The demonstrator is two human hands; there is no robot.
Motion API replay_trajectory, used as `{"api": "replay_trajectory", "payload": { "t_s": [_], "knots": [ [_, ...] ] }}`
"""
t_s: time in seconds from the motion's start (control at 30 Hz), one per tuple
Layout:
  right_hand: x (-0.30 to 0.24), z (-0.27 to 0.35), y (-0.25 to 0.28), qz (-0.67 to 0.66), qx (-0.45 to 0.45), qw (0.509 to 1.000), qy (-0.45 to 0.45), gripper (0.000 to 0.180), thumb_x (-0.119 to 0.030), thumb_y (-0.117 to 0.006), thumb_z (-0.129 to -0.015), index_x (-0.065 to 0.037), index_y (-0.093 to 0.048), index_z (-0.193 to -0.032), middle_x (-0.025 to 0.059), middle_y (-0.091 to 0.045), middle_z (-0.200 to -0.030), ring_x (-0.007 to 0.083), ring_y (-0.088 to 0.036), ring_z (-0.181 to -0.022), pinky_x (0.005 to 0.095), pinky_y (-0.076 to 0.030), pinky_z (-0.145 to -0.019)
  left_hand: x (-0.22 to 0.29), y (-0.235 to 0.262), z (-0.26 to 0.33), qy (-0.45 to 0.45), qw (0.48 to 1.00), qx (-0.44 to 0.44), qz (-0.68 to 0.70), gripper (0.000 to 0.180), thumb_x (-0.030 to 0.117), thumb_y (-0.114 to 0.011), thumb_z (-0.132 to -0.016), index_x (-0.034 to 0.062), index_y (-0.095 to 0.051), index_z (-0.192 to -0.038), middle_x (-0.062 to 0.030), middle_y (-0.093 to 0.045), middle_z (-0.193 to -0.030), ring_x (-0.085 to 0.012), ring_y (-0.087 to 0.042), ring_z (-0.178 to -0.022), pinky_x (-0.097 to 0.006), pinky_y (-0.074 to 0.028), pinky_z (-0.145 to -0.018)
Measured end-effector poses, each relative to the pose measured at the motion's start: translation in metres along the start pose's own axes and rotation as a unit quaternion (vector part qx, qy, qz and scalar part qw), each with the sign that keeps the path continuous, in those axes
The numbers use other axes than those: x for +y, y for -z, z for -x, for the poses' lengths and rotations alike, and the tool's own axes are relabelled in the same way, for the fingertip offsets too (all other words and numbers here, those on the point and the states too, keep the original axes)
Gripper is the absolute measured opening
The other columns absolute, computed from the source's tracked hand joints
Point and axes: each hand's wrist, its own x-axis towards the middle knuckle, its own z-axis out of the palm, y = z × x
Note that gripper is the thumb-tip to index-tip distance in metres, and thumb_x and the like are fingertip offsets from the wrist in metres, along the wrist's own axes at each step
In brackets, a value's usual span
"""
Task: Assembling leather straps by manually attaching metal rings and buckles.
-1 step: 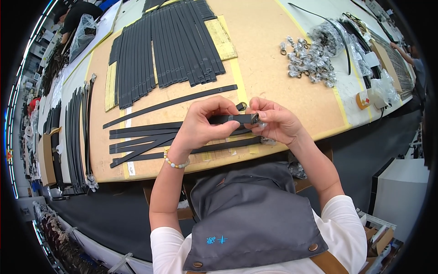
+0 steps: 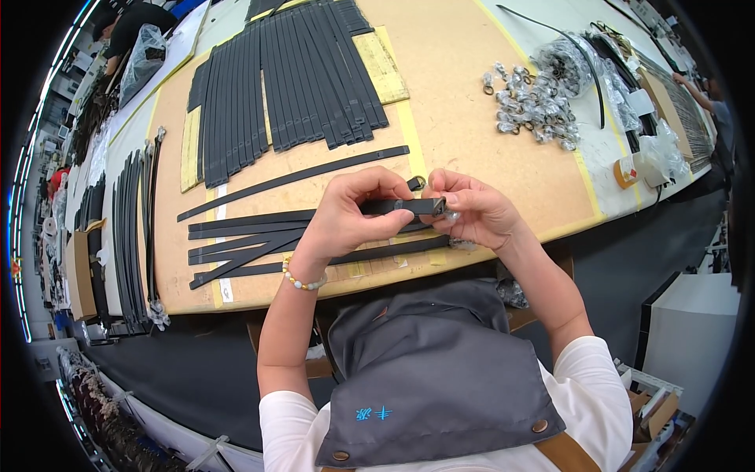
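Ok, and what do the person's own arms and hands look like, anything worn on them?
Both forearms are bare. Short white sleeves end above the elbows. The left hand has a beaded bracelet at the wrist, with pale, yellow and green beads. The right hand shows no glove, watch or ring. A dark grey apron with round brown studs covers the front.

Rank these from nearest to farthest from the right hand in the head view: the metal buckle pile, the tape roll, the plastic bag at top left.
From the right hand:
1. Buckle pile, up and slightly right on the table.
2. Tape roll, far right near the table edge.
3. Plastic bag, far top left.
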Motion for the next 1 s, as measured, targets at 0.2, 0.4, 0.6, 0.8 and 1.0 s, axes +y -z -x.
{"api": "replay_trajectory", "payload": {
  "t_s": [0.2, 0.4, 0.6, 0.8, 1.0],
  "knots": [
    [0.005, 0.001, -0.019, 0.093, 0.091, 0.989, 0.073, 0.02, -0.011, -0.066, -0.099, -0.007, -0.061, -0.118, 0.0042, -0.069, -0.109, 0.0091, -0.064, -0.094, 0.0243, -0.052, -0.083, 0.002, -0.004, 0.002, -0.011, 0.999, 0.053, -0.004, 0.022, -0.002, -0.078, -0.08, 0.0011, -0.067, -0.098, -0.0006, -0.065, -0.096, -0.0071, -0.061, -0.088, -0.024, -0.052, -0.081],
    [0.011, 0.007, -0.016, 0.136, 0.083, 0.981, 0.112, 0.017, -0.01, -0.065, -0.1, -0.007, -0.06, -0.116, 0.0031, -0.068, -0.105, 0.0075, -0.062, -0.092, 0.0234, -0.052, -0.082, 0.003, -0.004, 0.003, -0.047, 0.996, 0.062, -0.033, 0.018, 0.004, -0.078, -0.081, 0.0021, -0.068, -0.096, 0.0033, -0.063, -0.088, -0.0017, -0.054, -0.075, -0.017, -0.042, -0.062],
    [0.009, 0.008, -0.017, 0.094, 0.067, 0.987, 0.11, 0.016, -0.007, -0.066, -0.098, -0.007, -0.056, -0.111, 0.0102, -0.064, -0.111, 0.0112, -0.058, -0.084, 0.0206, -0.05, -0.069, 0.01, -0.004, 0.005, -0.023, 0.997, 0.043, -0.061, 0.018, 0.004, -0.079, -0.079, 0.001, -0.07, -0.094, 0.0018, -0.065, -0.085, -0.0011, -0.052, -0.072, -0.017, -0.041, -0.06],
    [0.02, 0.001, -0.012, -0.079, 0.002, 0.995, 0.062, 0.013, -0.004, -0.061, -0.099, -0.006, -0.059, -0.112, 0.0089, -0.067, -0.112, 0.0115, -0.061, -0.087, 0.0234, -0.053, -0.075, 0.011, -0.008, 0.005, -0.04, 0.997, 0.042, -0.052, 0.018, 0.003, -0.079, -0.078, 0.0003, -0.069, -0.093, 0.001, -0.065, -0.085, -0.0027, -0.055, -0.073, -0.019, -0.044, -0.061],
    [0.033, -0.005, -0.011, -0.006, 0.021, 0.991, 0.136, 0.014, -0.005, -0.063, -0.1, -0.006, -0.059, -0.114, 0.008, -0.066, -0.116, 0.0123, -0.064, -0.094, 0.0249, -0.056, -0.08, 0.012, -0.011, 0.006, -0.068, 0.992, 0.049, -0.097, 0.019, 0.001, -0.079, -0.077, -0.0004, -0.069, -0.093, -0.0015, -0.067, -0.084, -0.0054, -0.06, -0.074, -0.021, -0.049, -0.064]
  ]
}}
